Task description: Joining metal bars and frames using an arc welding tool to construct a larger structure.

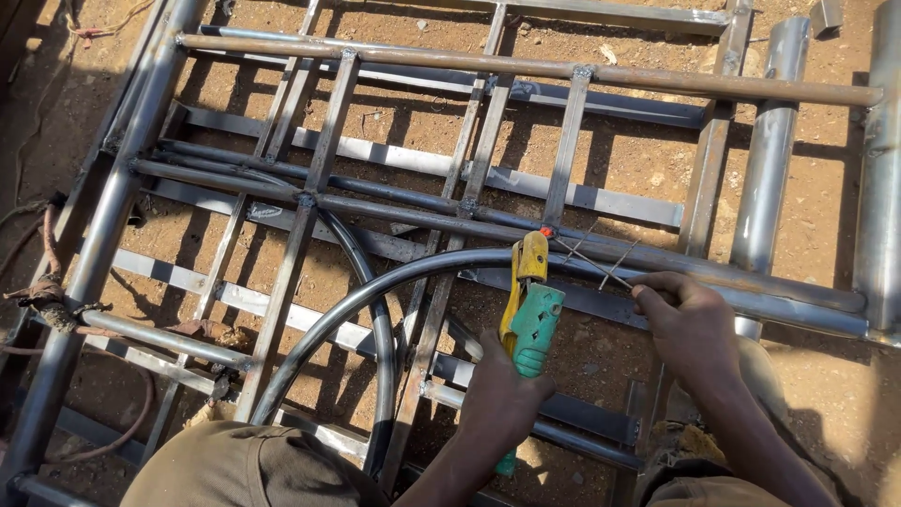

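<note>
My left hand point(497, 394) grips a welding electrode holder point(528, 324) with a green handle and yellow jaws. Its tip rests near a joint on a long dark steel tube point(404, 211) of the metal frame. My right hand point(690, 329) lies on the same tube just to the right and pinches a few thin welding rods point(601, 263) that cross over the tube. A curved dark tube point(366, 296) arcs under the holder toward my knees.
The frame of round tubes and flat bars lies on reddish dirt ground point(638, 160). A rusty round bar point(526, 66) crosses the top. Thick pale pipes point(770, 141) stand at the right. A worn cable point(47, 291) is knotted at the left frame rail.
</note>
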